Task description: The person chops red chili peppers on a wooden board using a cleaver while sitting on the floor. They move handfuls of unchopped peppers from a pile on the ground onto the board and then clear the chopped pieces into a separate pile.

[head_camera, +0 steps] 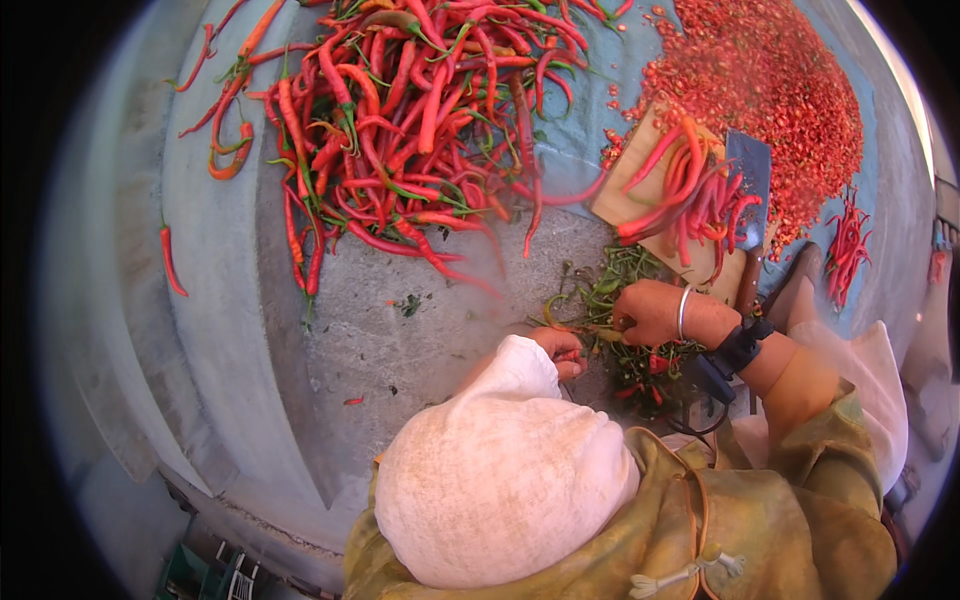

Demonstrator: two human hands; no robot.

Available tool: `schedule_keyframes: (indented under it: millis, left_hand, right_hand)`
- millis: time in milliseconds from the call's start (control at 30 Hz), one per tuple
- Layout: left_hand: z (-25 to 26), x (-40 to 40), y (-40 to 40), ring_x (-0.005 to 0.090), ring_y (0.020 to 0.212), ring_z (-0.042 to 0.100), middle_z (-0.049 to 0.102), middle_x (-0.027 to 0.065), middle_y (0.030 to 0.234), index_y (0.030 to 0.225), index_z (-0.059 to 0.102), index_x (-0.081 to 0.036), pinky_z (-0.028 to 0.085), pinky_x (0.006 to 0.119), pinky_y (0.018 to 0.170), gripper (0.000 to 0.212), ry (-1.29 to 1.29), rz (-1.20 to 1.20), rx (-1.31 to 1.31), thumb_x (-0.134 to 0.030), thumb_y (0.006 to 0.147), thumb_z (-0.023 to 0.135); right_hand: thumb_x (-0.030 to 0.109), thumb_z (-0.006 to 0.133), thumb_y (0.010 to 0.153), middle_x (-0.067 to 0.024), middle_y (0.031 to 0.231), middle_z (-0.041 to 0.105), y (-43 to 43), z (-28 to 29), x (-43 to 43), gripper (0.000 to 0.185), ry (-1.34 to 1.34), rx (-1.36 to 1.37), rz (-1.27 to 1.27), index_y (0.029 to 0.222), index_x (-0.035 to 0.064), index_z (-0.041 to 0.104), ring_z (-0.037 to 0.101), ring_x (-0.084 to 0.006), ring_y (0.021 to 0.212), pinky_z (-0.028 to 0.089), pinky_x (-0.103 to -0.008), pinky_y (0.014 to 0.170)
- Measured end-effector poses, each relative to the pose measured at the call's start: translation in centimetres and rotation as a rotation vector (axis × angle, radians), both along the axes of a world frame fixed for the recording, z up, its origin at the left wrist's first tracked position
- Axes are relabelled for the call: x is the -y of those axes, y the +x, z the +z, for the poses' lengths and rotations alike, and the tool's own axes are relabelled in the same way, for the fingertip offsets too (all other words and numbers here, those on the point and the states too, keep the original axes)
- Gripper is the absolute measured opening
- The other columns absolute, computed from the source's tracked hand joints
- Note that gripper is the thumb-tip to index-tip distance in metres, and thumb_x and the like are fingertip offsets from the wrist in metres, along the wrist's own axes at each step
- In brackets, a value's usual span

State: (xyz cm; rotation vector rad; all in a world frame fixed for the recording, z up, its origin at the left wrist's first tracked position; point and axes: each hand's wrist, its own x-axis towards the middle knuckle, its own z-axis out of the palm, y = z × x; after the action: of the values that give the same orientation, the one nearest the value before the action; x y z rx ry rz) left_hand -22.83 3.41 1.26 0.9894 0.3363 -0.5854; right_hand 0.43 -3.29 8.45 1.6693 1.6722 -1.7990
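Note:
My left hand (561,349), below a white cloth sleeve (510,480), is curled round red chili peppers (570,355), of which only a little shows. My right hand (651,312), with a silver bangle and a black wrist strap, has bent fingers at a yellowish-green chili (604,334). Whether it grips that chili cannot be made out. Green chili stems (619,281) with a few red bits are heaped under and around this hand. Just beyond, whole red chilies (686,191) lie on a wooden cutting board (637,169). A cleaver (750,180) rests along the board's right side, handle towards me.
A large pile of whole red chilies (420,127) covers the ground ahead. Chopped chili (772,97) is spread on a blue-grey cloth (581,112) at the far right. A small chili bunch (847,251) lies right of my shoe (799,270). Concrete steps (217,300) run along the left.

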Motion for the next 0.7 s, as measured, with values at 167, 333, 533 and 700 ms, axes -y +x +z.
schedule_keyframes:
  millis: [167, 333, 533, 700]
  left_hand:
    - [-0.1, -1.9, -0.5, 0.0048, 0.066, 0.049, 0.055, -0.0035, 0.072, 0.094, 0.063, -0.004, 0.04, 0.021, 0.059, 0.013, -0.14, 0.27, -0.093, -0.013, 0.085, 0.065]
    - [2.7, -5.1, 1.7, 0.0021, 0.054, 0.041, 0.055, -0.0027, 0.069, 0.097, 0.064, -0.002, 0.03, 0.017, 0.048, 0.013, 0.028, 0.531, -0.207, -0.011, 0.087, 0.063]
    - [1.4, -7.2, 0.1, 0.0055, 0.057, 0.05, 0.061, 0.007, 0.082, 0.105, 0.061, 0.004, 0.038, 0.016, 0.048, 0.025, 0.008, 0.85, -0.245, -0.017, 0.095, 0.052]
    - [1.7, -6.5, 2.8, 0.0171, 0.079, 0.063, 0.064, 0.0097, 0.088, 0.114, 0.055, 0.002, 0.052, 0.027, 0.069, 0.031, -0.096, 0.916, -0.312, -0.022, 0.096, 0.049]
  right_hand:
    - [0.024, 0.062, 0.075, -0.0174, 0.077, 0.066, 0.2, 2.1, -2.5, 0.028, 0.178, 0.228, 0.045, 0.097, 0.0069, 0.067, 0.064, -0.0349, 0.078, 0.051, -0.0443, 0.072]
    - [0.015, 0.056, 0.08, -0.0174, 0.09, 0.063, -2.4, -1.7, -7.2, 0.032, 0.633, 0.237, -0.444, 0.111, 0.0072, 0.06, 0.062, -0.0339, 0.087, 0.049, -0.0444, 0.076]
    - [0.012, 0.06, 0.079, -0.0136, 0.079, 0.067, -3.5, -2.1, -6.4, 0.015, 0.585, 0.09, -0.567, 0.087, 0.0006, 0.067, 0.065, -0.0319, 0.078, 0.051, -0.0412, 0.071]
    - [0.006, 0.062, 0.08, -0.0073, 0.075, 0.066, -5.1, -1.4, -2.0, 0.011, 0.114, -0.42, -0.852, 0.089, -0.0009, 0.065, 0.063, -0.013, 0.069, 0.051, -0.0286, 0.063]
